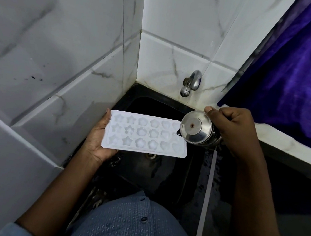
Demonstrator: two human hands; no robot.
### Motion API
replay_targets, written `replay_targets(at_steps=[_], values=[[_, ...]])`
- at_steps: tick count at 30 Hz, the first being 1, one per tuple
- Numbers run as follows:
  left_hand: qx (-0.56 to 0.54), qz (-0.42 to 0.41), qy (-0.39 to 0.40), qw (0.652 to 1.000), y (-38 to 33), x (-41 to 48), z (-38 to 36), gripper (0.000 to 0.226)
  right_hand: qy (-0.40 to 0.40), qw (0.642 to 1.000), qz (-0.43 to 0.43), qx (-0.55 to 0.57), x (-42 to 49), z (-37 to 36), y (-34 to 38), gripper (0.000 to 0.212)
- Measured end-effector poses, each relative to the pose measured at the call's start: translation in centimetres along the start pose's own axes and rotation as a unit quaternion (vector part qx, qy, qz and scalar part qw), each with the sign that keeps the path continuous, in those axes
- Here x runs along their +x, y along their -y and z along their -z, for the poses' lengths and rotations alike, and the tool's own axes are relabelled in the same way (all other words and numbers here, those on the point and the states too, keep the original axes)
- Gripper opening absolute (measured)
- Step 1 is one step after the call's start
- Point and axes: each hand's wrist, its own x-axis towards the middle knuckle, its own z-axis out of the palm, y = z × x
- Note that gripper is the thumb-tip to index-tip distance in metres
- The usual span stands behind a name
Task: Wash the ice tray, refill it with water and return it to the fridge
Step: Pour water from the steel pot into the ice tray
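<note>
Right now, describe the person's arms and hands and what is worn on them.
Both forearms are bare, as are the left hand and right hand: no rings, watch or gloves visible. A blue sleeve shows at the left elbow, matching the blue textured, buttoned shirt.

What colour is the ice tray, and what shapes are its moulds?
White ice tray, with star, flower and heart moulds; seen in the head view.

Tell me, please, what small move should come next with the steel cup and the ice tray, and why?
Probably slide the tilted steel cup in the right hand leftward along the ice tray. Its mouth is over the tray's right end, above the black sink, while the left hand holds the tray flat.
</note>
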Motion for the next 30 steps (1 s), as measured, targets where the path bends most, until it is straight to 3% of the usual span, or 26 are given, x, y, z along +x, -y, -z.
replay_targets(at_steps=[30], values=[[0.03,-0.003,-0.017,0.999,0.5,0.2,-1.5,0.074,0.0,0.999,0.038,0.008,0.9,-1.4,0.8,0.063]])
